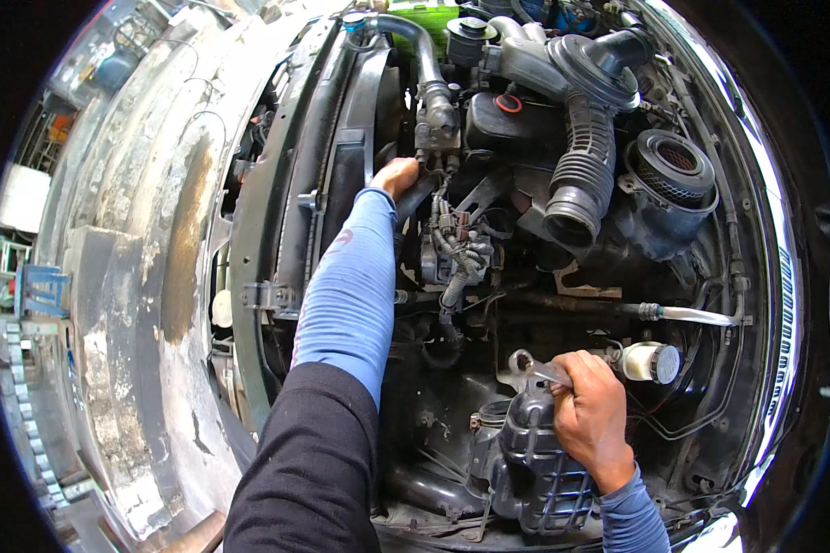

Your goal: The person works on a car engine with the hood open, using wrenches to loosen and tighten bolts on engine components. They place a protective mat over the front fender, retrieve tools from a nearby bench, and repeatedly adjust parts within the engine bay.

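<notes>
My left arm in a blue sleeve stretches deep into the engine bay. At its end my left hand (397, 175) reaches down beside the radiator fan shroud (352, 138), below the upper radiator hose (424, 55). Its fingers are hidden among the engine parts, so whether they grip anything does not show. Closer in, my right hand (592, 415) is closed around a metal wrench (546, 370), whose ring end sticks out to the left. The hand is over a ribbed black plastic housing (535, 442).
A corrugated intake duct (586, 147) hangs with its end uncoupled. Right of it sits a round air filter (675, 161) in its canister. A white-bodied fluid reservoir (638, 361) stands near my right hand. Wiring connectors (456, 244) bundle in the middle. A worn concrete step (120, 350) lies left of the vehicle.
</notes>
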Action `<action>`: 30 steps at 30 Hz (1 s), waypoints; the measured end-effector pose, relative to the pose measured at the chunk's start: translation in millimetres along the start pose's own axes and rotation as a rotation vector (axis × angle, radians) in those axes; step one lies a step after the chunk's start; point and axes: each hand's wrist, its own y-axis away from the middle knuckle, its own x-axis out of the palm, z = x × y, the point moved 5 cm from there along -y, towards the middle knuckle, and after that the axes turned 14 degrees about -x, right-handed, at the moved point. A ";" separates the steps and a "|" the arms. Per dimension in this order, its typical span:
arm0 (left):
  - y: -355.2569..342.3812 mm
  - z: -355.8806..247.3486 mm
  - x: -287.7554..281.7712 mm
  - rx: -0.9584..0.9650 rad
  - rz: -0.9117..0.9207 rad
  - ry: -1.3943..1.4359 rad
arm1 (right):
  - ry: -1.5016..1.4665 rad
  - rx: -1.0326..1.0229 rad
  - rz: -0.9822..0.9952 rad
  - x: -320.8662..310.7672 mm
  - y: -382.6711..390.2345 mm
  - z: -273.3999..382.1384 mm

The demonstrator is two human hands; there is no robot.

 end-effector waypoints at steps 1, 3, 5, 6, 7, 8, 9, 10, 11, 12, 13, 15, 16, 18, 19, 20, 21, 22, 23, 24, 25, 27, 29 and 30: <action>3.7 -3.8 -3.5 0.025 0.000 -0.113 | 0.018 -0.014 -0.005 0.0 -0.2 -0.5; 5.3 3.9 -6.8 0.100 -0.009 -0.227 | 0.046 -0.039 -0.002 1.8 -1.5 5.6; -7.7 88.0 7.7 -0.240 0.137 0.289 | 0.003 -0.097 -0.010 3.8 -3.8 16.5; -10.4 95.6 11.7 -0.378 0.162 0.550 | 0.000 -0.089 -0.016 3.8 -3.5 15.2; -7.1 106.8 24.2 -0.661 0.227 0.892 | -0.006 -0.085 -0.022 4.2 -3.3 14.6; -8.0 106.7 26.9 -0.630 0.172 0.817 | -0.008 -0.085 -0.027 4.7 -3.5 14.3; -11.4 93.8 31.6 -0.588 0.131 0.741 | -0.002 -0.071 -0.036 4.7 -3.2 11.2; -12.5 65.5 36.2 -0.544 0.192 0.881 | 0.031 -0.044 -0.052 0.9 -2.4 5.3; -6.1 45.3 35.2 -0.516 0.248 1.018 | 0.056 -0.023 -0.060 -1.7 -1.0 2.1; 0.1 50.4 30.6 -0.506 0.136 0.973 | 0.057 -0.025 -0.056 -0.7 1.2 4.4; 5.4 51.4 25.2 -0.494 0.028 0.925 | 0.060 -0.025 -0.051 0.3 2.2 6.0; -9.1 101.4 11.5 -0.239 -0.139 0.217 | 0.009 -0.092 -0.045 0.7 -2.9 17.3; -3.7 137.1 4.0 -0.140 -0.188 -0.158 | -0.048 -0.134 -0.030 2.1 -3.5 23.8; -30.6 56.2 30.7 -0.174 -0.052 0.134 | 0.009 -0.017 -0.047 3.3 0.9 8.3; -11.9 -19.6 11.9 -0.106 0.034 0.097 | 0.059 0.057 -0.054 -1.7 4.9 -1.6; 8.7 -11.9 -8.8 -0.074 0.008 0.002 | 0.029 -0.007 -0.011 -1.4 2.2 6.5; 17.3 -12.3 -18.2 -0.024 -0.009 -0.087 | 0.016 -0.055 0.023 -2.1 -1.7 8.1; 23.8 -15.4 -27.3 0.032 -0.026 -0.175 | 0.006 -0.101 0.056 -3.6 -6.1 8.6; 32.5 -3.4 -31.1 0.149 -0.043 -0.339 | -0.015 -0.160 0.102 -5.7 -15.1 9.7; 38.5 12.3 -35.4 0.120 -0.055 -0.372 | -0.034 -0.221 0.149 -10.0 -28.3 10.1; 49.7 27.7 -37.7 0.086 -0.058 -0.402 | -0.058 -0.280 0.203 -9.5 -42.3 8.9; 66.2 35.0 -33.3 0.001 -0.105 -0.357 | -0.106 -0.308 0.271 -0.5 -66.5 -16.5; 102.1 -6.1 -42.8 -0.384 -0.428 0.156 | -0.146 -0.322 0.228 18.3 -78.5 -63.6; 127.0 -23.4 -50.5 -0.302 -0.489 0.129 | -0.163 -0.274 0.278 34.7 -83.5 -82.8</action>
